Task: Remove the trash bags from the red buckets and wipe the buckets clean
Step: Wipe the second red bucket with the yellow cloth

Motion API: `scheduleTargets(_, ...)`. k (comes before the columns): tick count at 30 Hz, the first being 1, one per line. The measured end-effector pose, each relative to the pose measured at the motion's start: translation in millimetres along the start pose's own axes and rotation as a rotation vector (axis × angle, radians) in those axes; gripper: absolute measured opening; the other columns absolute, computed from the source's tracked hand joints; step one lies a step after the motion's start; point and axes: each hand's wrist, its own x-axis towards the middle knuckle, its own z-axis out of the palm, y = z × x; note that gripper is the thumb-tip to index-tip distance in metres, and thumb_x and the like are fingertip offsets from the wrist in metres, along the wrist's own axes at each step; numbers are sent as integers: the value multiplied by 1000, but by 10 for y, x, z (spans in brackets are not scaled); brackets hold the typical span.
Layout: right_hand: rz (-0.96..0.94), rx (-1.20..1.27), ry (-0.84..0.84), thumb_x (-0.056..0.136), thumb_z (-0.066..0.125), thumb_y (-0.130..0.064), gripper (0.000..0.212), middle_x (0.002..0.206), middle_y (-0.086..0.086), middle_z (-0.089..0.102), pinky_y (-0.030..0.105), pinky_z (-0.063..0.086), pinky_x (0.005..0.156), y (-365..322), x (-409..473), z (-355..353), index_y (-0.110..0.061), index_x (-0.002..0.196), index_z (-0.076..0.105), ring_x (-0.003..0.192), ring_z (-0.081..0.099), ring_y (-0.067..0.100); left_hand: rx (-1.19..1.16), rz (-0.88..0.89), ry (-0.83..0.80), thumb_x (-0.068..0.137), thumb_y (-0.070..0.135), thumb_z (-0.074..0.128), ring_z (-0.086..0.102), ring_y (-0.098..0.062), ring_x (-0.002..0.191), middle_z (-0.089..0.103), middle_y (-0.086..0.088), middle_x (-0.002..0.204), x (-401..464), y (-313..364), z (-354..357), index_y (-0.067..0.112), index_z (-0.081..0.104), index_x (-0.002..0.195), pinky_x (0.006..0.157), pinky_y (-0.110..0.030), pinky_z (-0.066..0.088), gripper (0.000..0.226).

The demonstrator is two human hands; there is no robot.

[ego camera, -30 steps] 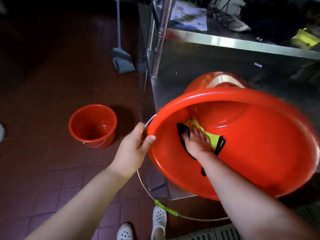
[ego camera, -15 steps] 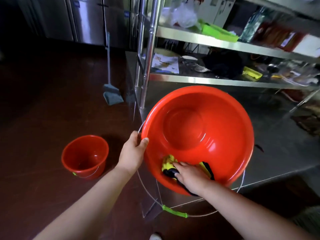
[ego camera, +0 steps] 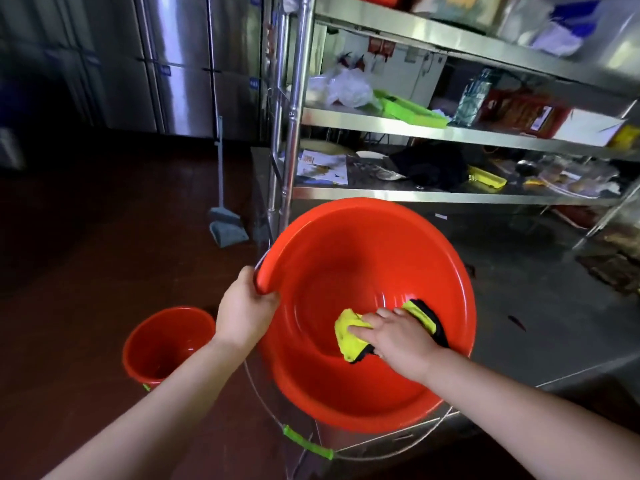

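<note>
Head view shows me the big red bucket (ego camera: 349, 258) held up off the floor and tipped toward me, in front of the steel shelf (ego camera: 433, 133). My left hand (ego camera: 244, 315) curls around its rim on the near left side, thumb inside. My right hand (ego camera: 398, 336) presses a yellow and black cloth (ego camera: 348, 336) against the inner wall with fingers fairly flat. I judge the bucket light, stiff plastic with a smooth, probably slick wall, so the rolled rim is the sure place to hold; its wire handle (ego camera: 308, 445) with the green grip hangs loose below. The soft cloth will bunch under pressure. A smaller red bucket (ego camera: 166, 344) stands on the floor to the left, with no bag visible in either.
</note>
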Motion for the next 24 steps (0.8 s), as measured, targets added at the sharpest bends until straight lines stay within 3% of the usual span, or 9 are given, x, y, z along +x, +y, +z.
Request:
scheduleTargets(5,105,71,21,93,45,-11,54,137,3,47,39,35,100,23,449,-64,-36,140,39,127,41,29,-119,-38,-92,81,16,63,63,-21,64,63,-6,75,-41,-62,78,18,49,88,58,-36,50,16)
scheduleTargets(8,180,32,67,95,37,-12,43,130,4,51,37,35,96,112,872,-99,-32,132,46,123,42,26,-148,-39,-113,80,12,63,64,-16,65,64,-4,77,-15,-60,125,22,51,90,58,-32,51,18)
scheduleTargets(11,274,-10,76,98,34,-17,38,138,3,44,37,32,98,262,1143,64,-28,132,47,127,36,24,-139,-63,-83,78,11,63,62,-14,62,63,-3,74,40,-70,157,21,49,85,55,-28,49,18)
scheduleTargets(14,326,8,-64,98,38,-31,49,157,3,16,38,26,104,327,1218,461,-32,146,27,137,22,23,-162,-122,-65,76,9,63,62,-17,60,63,-5,73,111,-87,168,18,51,82,54,-29,50,16)
scheduleTargets(17,369,49,-114,95,31,-55,66,159,2,-12,41,21,107,286,1283,851,-33,150,0,145,4,24,-212,-166,-89,74,7,62,63,-20,58,63,-8,72,184,-108,180,19,54,83,52,-32,51,17)
scheduleTargets(19,404,110,-86,91,30,-63,75,158,2,-17,46,14,111,245,1394,1017,-32,149,-7,146,-5,28,-224,-180,-96,73,6,62,61,-18,55,62,-6,69,222,-129,200,19,55,84,49,-31,49,18)
scheduleTargets(22,424,189,-66,92,32,-59,75,158,3,-19,53,-2,113,192,1590,1176,-33,148,-10,143,-18,33,-233,-169,-88,72,4,62,58,-11,50,59,-3,66,234,-131,235,19,54,83,44,-24,45,21)
scheduleTargets(24,361,177,-85,93,34,-55,75,159,3,-15,55,-9,111,156,1667,1236,-32,148,-12,141,-22,36,-215,-130,-66,70,3,61,57,-13,50,59,-6,67,223,-110,262,16,53,82,45,-28,44,20)
